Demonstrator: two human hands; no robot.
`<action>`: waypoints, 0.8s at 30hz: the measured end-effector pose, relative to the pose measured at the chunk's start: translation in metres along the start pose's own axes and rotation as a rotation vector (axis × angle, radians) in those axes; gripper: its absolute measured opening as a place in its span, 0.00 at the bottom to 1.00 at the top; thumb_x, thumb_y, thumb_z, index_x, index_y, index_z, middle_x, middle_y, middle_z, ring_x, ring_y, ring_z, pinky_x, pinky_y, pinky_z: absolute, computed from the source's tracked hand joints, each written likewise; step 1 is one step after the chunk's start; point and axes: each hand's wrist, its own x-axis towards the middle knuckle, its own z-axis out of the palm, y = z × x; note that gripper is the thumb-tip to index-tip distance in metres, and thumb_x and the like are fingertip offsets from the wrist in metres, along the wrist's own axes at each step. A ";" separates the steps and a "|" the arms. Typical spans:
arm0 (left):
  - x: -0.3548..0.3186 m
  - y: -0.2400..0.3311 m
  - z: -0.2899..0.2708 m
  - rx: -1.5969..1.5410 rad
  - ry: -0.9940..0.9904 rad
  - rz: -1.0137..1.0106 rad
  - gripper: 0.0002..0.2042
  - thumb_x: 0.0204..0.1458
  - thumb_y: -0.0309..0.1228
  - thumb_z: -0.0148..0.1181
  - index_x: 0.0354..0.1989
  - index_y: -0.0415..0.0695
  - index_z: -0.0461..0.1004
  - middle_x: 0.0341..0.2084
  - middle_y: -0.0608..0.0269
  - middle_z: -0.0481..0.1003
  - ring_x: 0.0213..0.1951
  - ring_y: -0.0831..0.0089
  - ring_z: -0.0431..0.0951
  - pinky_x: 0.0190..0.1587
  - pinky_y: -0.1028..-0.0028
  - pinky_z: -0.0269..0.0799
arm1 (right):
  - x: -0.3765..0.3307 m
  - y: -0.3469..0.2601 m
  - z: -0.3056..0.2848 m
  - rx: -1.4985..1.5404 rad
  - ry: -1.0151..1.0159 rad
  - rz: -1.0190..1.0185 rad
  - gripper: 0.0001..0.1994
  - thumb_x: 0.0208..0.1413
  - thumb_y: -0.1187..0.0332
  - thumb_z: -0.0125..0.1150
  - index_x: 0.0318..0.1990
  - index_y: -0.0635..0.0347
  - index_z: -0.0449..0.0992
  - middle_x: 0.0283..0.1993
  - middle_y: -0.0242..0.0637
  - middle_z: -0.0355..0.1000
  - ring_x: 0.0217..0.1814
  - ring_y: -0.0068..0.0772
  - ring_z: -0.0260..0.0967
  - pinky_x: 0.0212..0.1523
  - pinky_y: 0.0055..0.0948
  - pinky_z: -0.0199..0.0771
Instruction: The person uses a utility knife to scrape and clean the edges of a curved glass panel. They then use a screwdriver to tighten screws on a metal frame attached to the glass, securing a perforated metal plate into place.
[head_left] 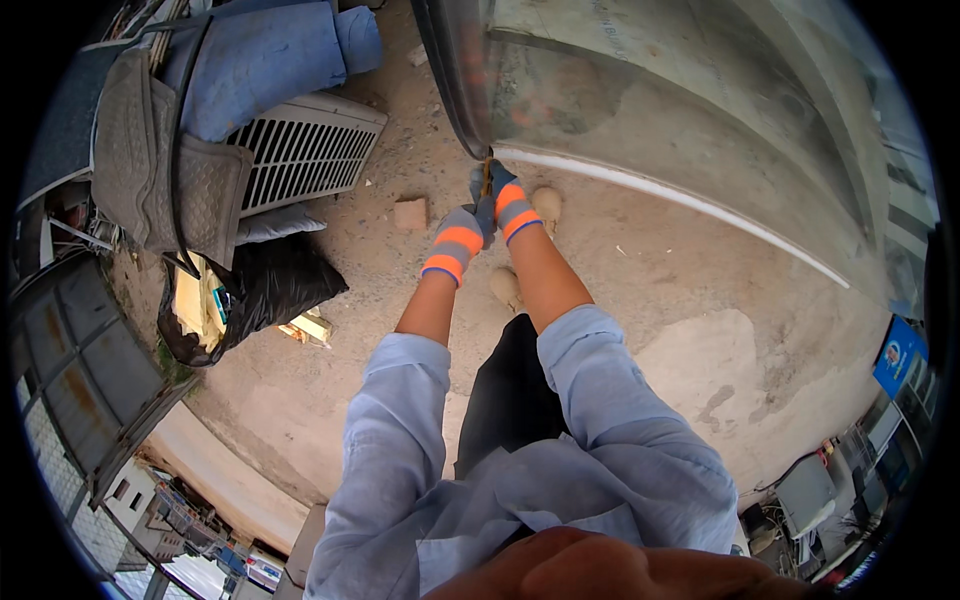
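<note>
Both hands wear grey work gloves with orange bands and meet in front of me, arms stretched out. My left hand is closed low against the right one; what lies in its fingers is hidden. My right hand is closed around a slim dark tool with a yellowish part, whose exact kind is too small to tell. Its tip touches or nearly touches the lower corner of a large glass panel, where a black rubber strip and a white bottom edge strip come together.
A reddish brick lies left of my hands. Farther left are a white slatted grille, a blue rolled mat, dark rubber mats and a black plastic bag. My shoes stand on dusty ground.
</note>
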 end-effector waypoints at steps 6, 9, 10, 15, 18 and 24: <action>0.004 0.009 -0.003 0.346 0.104 0.146 0.30 0.56 0.56 0.40 0.36 0.40 0.80 0.33 0.42 0.78 0.40 0.44 0.77 0.45 0.57 0.71 | 0.001 -0.005 -0.006 -0.117 -0.124 0.024 0.16 0.63 0.51 0.49 0.30 0.52 0.72 0.20 0.29 0.66 0.17 0.28 0.58 0.16 0.27 0.60; -0.008 0.022 -0.003 0.425 0.131 0.154 0.30 0.57 0.56 0.38 0.36 0.41 0.80 0.34 0.42 0.78 0.40 0.43 0.77 0.45 0.56 0.71 | 0.002 -0.006 -0.008 -0.139 -0.105 0.085 0.17 0.65 0.52 0.45 0.28 0.50 0.70 0.17 0.27 0.62 0.16 0.26 0.55 0.15 0.28 0.56; -0.011 0.026 -0.004 0.457 0.149 0.156 0.30 0.57 0.56 0.37 0.36 0.41 0.80 0.33 0.42 0.78 0.40 0.43 0.77 0.45 0.56 0.71 | 0.005 -0.007 -0.010 -0.128 -0.099 0.114 0.18 0.65 0.52 0.44 0.27 0.50 0.69 0.16 0.26 0.60 0.15 0.26 0.55 0.15 0.28 0.55; 0.000 0.016 0.003 0.459 0.169 0.205 0.29 0.58 0.53 0.37 0.33 0.41 0.80 0.32 0.43 0.78 0.37 0.44 0.77 0.43 0.54 0.72 | 0.011 -0.004 -0.010 -0.036 -0.050 0.107 0.16 0.63 0.52 0.48 0.28 0.50 0.69 0.17 0.27 0.62 0.16 0.26 0.54 0.15 0.27 0.54; 0.003 0.020 0.000 0.461 0.156 0.215 0.29 0.59 0.53 0.37 0.33 0.41 0.79 0.31 0.43 0.78 0.36 0.44 0.78 0.41 0.54 0.73 | 0.011 -0.007 -0.007 -0.069 -0.022 0.076 0.16 0.63 0.53 0.49 0.28 0.50 0.69 0.17 0.28 0.61 0.15 0.26 0.54 0.16 0.27 0.54; 0.007 0.016 -0.003 0.502 0.151 0.234 0.29 0.59 0.53 0.36 0.33 0.41 0.79 0.31 0.44 0.78 0.36 0.45 0.78 0.42 0.54 0.72 | -0.007 -0.011 0.007 -0.093 -0.013 0.046 0.15 0.64 0.54 0.49 0.29 0.51 0.68 0.17 0.29 0.61 0.15 0.26 0.54 0.15 0.27 0.54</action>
